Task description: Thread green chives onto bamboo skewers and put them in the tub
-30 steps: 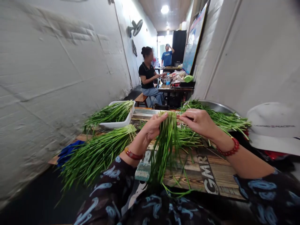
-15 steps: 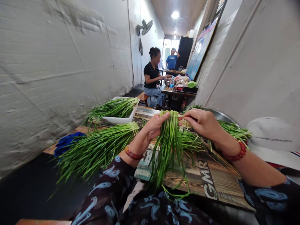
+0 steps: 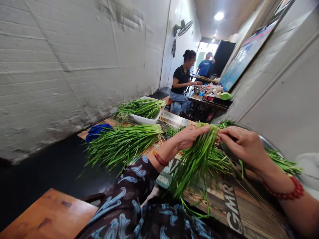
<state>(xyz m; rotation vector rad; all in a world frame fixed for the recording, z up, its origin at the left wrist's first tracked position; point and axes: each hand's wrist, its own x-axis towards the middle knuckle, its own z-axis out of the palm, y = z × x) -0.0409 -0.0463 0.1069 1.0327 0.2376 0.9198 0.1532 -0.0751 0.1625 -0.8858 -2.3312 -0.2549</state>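
Drooping toward the near edge of the wooden table [image 3: 216, 199], the green bunch [image 3: 193, 159] hangs gripped in the left hand [image 3: 188, 136]; the right hand [image 3: 245, 146] presses thumb to finger beside its top. Dark floor [image 3: 50, 176] spreads leftward.

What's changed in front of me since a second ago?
The view has swung left, bringing more of the brown wooden surface into the picture, where the green bunch now slants down-left. Nothing visibly taken up or let go: the left hand still holds the bunch, the right hand stays at its stem ends.
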